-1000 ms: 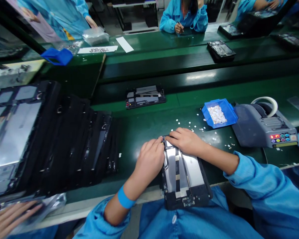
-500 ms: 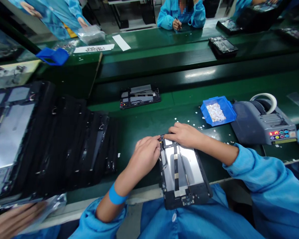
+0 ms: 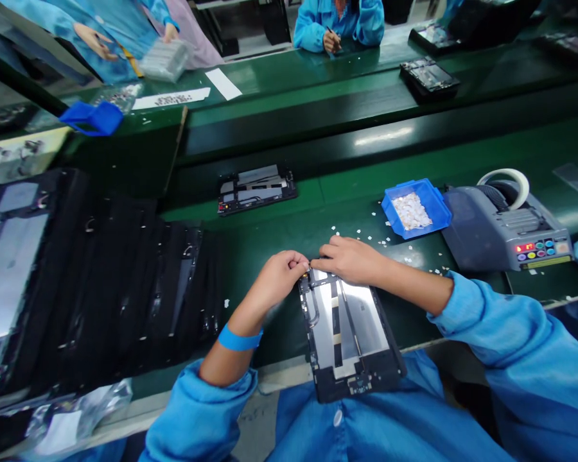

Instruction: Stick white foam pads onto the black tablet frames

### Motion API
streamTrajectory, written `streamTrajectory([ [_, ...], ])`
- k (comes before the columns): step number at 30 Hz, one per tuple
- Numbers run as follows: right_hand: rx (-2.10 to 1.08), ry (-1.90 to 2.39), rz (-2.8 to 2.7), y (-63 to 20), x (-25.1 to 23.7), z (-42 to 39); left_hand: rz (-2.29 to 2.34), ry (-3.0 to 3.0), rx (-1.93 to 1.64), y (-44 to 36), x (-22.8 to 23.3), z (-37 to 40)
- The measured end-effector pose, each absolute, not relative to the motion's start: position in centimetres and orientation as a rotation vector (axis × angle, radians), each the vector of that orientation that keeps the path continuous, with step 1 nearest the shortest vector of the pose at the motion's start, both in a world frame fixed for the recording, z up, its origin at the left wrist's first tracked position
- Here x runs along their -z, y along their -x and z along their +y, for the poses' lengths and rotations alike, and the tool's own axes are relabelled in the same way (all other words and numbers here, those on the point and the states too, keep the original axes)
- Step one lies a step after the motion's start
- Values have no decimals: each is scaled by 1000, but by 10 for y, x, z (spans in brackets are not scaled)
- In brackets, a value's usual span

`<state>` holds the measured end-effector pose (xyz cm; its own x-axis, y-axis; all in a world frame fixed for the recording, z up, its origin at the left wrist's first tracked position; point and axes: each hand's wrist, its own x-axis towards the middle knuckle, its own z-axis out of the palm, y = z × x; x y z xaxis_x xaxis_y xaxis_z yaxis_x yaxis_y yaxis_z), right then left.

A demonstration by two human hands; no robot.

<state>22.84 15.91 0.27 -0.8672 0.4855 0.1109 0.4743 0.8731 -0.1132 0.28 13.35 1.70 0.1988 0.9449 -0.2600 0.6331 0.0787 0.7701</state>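
An opened tablet (image 3: 347,327) lies tilted at the bench's front edge, its lower end overhanging towards my body. Silver panels, a dark ribbon cable and a small circuit board show inside it. At its upper left corner my left hand (image 3: 280,277) is closed in a pinch, thumb against curled fingers. Whatever it pinches is too small to make out. My right hand (image 3: 351,260) is bent over the tablet's top edge, gripping it, with its fingertips close to my left thumb. The fingers cover part of the upper end.
Stacked tablet bodies (image 3: 110,289) fill the left side, near a clear plastic bag (image 3: 81,417). Another opened tablet (image 3: 257,188) lies ahead. A blue bin (image 3: 438,205) of white bits stands beside a grey tape dispenser (image 3: 505,221). Scraps dot the bench. Co-workers sit and stand opposite.
My left hand has drawn slightly up and away from the tablet's corner, its fingers now curled in a pinch. The right hand stays put. A neighbour's hand at lower left has gone from view.
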Motion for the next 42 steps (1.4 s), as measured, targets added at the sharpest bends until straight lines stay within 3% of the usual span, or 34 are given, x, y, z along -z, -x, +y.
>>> streamTrajectory([
  [19, -129, 735, -2901, -228, -1, 160, 1689, -1769, -544, -11, -2, 120],
  [32, -118, 720, -2902, -230, 1, 159, 1597, -1141, -790, -16, 16, 121],
  [42, -47, 754, -2886, -231, 2, 157, 1446, -1242, -537, -8, -1, 144],
])
